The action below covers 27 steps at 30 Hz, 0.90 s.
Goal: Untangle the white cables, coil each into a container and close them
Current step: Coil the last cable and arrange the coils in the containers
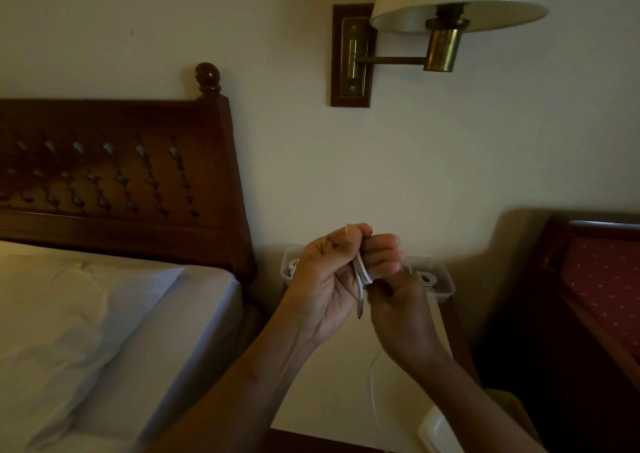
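While the left hand (pixel 325 279) grips the white cable (pixel 363 272) looped round its curled fingers, the right hand (pixel 398 310) pinches the coil from below. Both hands are above the desk (pixel 329 390). The nearest container (pixel 441 286) lies just behind the right hand.

Bare forearms (pixel 249 383) — bare left hand (pixel 322 290), right hand (pixel 398 314)

A glossy dark wood headboard (pixel 114 172) backs matt white cloth bedding (pixel 86 314), the wall lamp's arm (pixel 391 60) is polished brass, and the containers (pixel 443 284) look like translucent plastic.
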Motion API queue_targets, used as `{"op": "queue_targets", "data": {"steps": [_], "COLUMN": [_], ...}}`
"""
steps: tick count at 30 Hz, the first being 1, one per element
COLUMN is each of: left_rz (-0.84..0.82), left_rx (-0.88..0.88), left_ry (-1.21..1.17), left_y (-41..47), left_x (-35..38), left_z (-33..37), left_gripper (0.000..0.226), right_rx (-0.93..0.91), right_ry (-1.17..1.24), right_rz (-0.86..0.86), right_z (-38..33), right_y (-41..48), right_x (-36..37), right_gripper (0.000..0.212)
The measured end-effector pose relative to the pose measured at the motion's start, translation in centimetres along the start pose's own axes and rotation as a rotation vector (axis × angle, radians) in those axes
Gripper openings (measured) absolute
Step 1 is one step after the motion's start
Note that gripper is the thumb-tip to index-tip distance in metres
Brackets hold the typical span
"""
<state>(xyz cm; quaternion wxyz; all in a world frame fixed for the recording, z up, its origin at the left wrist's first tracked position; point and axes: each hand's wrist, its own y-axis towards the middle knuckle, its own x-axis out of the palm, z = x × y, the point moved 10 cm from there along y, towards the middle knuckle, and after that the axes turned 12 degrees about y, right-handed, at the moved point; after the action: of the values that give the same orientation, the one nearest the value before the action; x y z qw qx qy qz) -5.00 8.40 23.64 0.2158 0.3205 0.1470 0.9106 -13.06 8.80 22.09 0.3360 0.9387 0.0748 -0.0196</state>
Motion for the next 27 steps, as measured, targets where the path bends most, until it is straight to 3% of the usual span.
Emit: {"op": "queue_targets", "data": {"steps": [2, 6, 10, 12, 15, 18, 21, 24, 27], "left_rz": [0.042, 0.094, 0.026, -0.033, -0.121, -0.238, -0.340, -0.341, -0.298], "left_rx": [0.024, 0.062, 0.084, 0.044, -0.098, -0.232, -0.254, -0.255, -0.256], "left_ry": [0.135, 0.631, 1.244, 1.367, 1.347, 1.070, 0.855, 0.696, 0.511], "left_y": [0.5, 1.7, 2.6, 2.8, 2.9, 2.5, 2.4, 2.4, 2.2], "left_x": [-0.6, -1.4, -0.8, -1.1, -1.9, -1.6, -0.5, 0.0, 0.6], "left_z": [0.3, 0.8, 1.1, 1.1, -0.1, -1.7, -2.2, -2.1, -2.0], "left_gripper": [0.026, 0.021, 0.023, 0.020, 0.029, 0.039, 0.044, 0.044, 0.038], "right_rx": [0.043, 0.064, 0.039, 0.009, -0.007, -0.071, -0.177, -0.221, -0.117], "right_ry": [-0.107, -0.284, -0.491, -0.509, -0.523, -0.478, -0.426, -0.301, -0.166], "right_rz": [-0.052, -0.145, -0.245, -0.229, -0.222, -0.228, -0.195, -0.102, -0.022], "right_z": [0.8, 0.6, -1.2, -2.4, -3.7, -5.2, -6.6, -6.9, -5.1], "right_y": [-0.6, -0.5, 0.1, 0.6, 1.8, 2.9, 3.7, 4.3, 4.5], "right_x": [0.7, 0.9, 0.2, -1.2, -3.3, -4.6, -5.5, -6.6, -7.3], "right_gripper": [0.043, 0.022, 0.012, 0.015, 0.010, 0.007, 0.007, 0.009, 0.010]}}
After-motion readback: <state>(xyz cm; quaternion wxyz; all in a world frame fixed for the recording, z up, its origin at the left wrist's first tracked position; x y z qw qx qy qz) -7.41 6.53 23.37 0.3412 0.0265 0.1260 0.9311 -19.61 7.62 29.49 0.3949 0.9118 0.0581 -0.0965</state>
